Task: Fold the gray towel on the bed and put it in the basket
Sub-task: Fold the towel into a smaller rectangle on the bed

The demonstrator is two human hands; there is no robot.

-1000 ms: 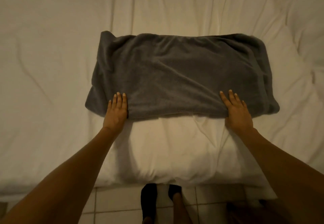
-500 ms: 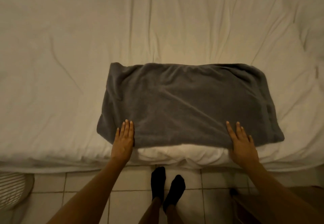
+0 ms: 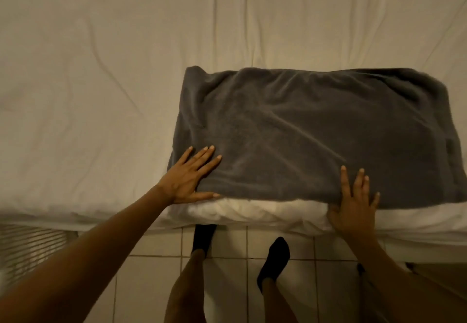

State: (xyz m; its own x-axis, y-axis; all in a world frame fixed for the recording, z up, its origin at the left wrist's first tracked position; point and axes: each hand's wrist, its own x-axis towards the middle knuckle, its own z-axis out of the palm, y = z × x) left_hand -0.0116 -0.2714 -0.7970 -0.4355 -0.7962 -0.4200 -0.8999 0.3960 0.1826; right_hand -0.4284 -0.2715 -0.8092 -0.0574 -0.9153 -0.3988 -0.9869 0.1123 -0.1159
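Observation:
The gray towel lies folded into a wide rectangle on the white bed, its near edge along the bed's front edge. My left hand rests flat on the towel's near left corner, fingers straight and spread, thumb along the near edge. My right hand lies flat on the near edge toward the right, fingers straight and pointing away from me. The towel's right end runs close to the frame's right side. No basket shows in this view.
A white slatted object stands on the floor at the lower left, beside the bed. My feet in black socks stand on pale floor tiles just in front of the bed. The sheet is bunched under the towel's near edge.
The view has shifted left, so the towel now sits to the right. Both hands still lie on its near edge; the left hand has turned and its fingers have spread.

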